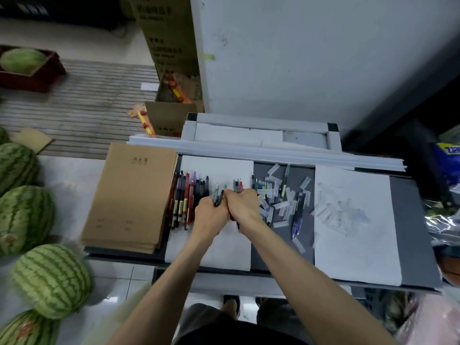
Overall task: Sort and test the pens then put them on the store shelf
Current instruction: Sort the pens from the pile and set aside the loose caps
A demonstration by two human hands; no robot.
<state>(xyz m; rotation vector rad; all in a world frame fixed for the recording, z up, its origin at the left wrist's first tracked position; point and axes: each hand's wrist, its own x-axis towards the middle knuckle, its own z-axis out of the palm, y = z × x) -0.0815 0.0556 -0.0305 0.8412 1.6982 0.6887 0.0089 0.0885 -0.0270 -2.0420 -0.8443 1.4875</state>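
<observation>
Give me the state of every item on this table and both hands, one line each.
Left hand, gripping a few pens.
Right hand, gripping a bundle of pens.
Row of pens, lying side by side on the left sheet.
Clear caps, off, scattered loose.
Notebooks, closed, stacked.
Right sheet, scribbled on.

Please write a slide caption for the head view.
Over a white sheet, left hand and right hand each grip pens beside notebooks.

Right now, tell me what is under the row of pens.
The row of pens lies on a white paper sheet over the grey tabletop; the sheet hides anything beneath.
</observation>
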